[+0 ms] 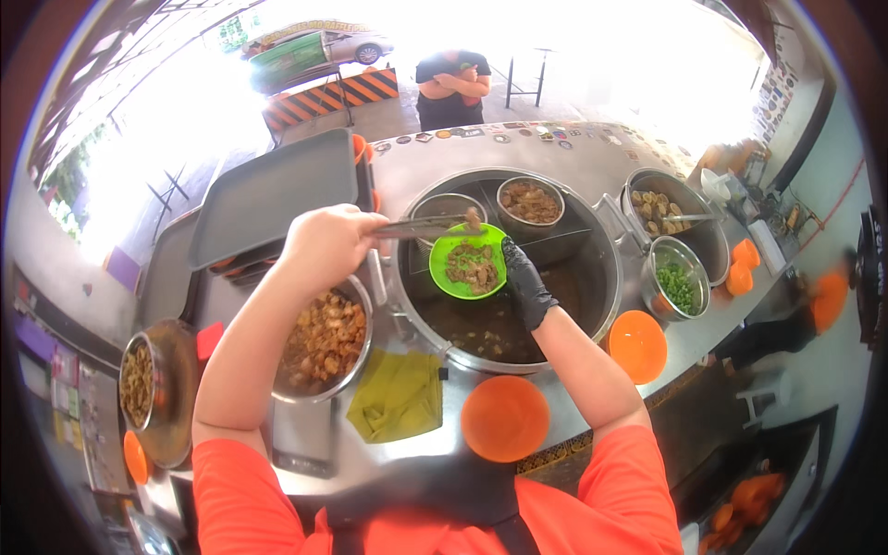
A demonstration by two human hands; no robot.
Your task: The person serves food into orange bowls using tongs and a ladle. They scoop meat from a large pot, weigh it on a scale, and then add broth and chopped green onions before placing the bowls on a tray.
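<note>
My bare left hand (pixel 333 239) grips metal tongs (pixel 416 227), whose tips hold a piece of meat (pixel 474 218) above the far rim of a green bowl (pixel 438 267). In a black glove, my right hand (pixel 527 283) holds that bowl by its right side. Chopped meat (pixel 473 269) lies inside it. Both hands are over a large round steel pot (pixel 454 355) of dark broth, split by metal dividers. Within the pot stand a steel container of meat (pixel 531 201) at the back right and a strainer-like round insert (pixel 444 204), partly hidden by the tongs.
Left of the pot are a basin of browned meat (pixel 326 340) and stacked grey trays (pixel 277 201). An olive cloth (pixel 399 399) and orange bowls (pixel 505 419) lie nearer me. To the right stand chopped greens (pixel 674 288) and another pot (pixel 718 257). A person (pixel 452 90) stands beyond the counter.
</note>
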